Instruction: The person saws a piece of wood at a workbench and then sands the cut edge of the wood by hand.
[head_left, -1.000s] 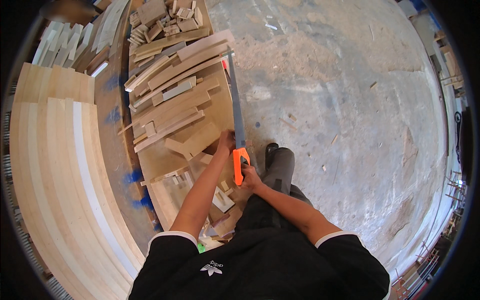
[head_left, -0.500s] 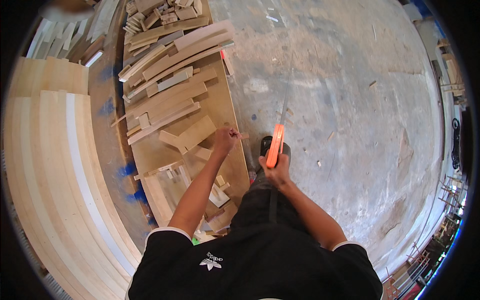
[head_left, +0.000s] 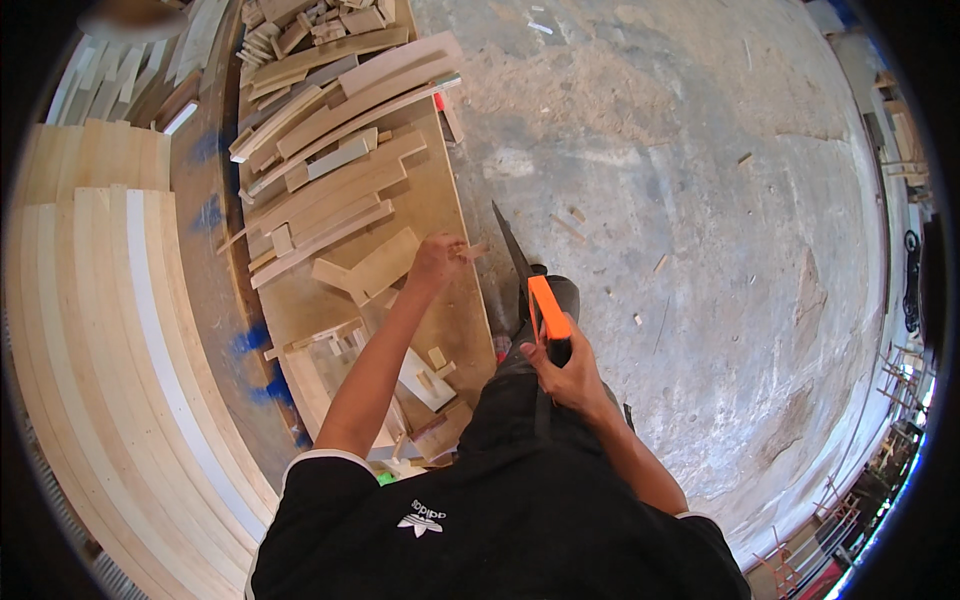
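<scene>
My right hand (head_left: 572, 365) is wrapped round the orange and black handle of a handsaw (head_left: 546, 300), above my right leg. The saw's blade points away from me and leans left, toward the edge of the wooden table. Over that edge, my left hand (head_left: 438, 258) is closed on a small wood piece (head_left: 476, 250). The piece's end sticks out to the right past my fingers, and the rest is hidden by them. A gap separates the blade from the piece. Just left of my left hand, a flat wooden board (head_left: 385, 262) lies on the table.
The wooden table (head_left: 445, 190) carries several long boards (head_left: 370, 85) and a heap of offcuts (head_left: 330, 25) at its far end. Pale planks (head_left: 85, 330) are stacked at the left. Small wood scraps (head_left: 577, 214) lie on the concrete floor (head_left: 700, 250).
The handsaw has swung left, its blade now slanting toward the table edge and showing its broad side. My right hand has moved slightly right and nearer me; my left has shifted slightly left.
</scene>
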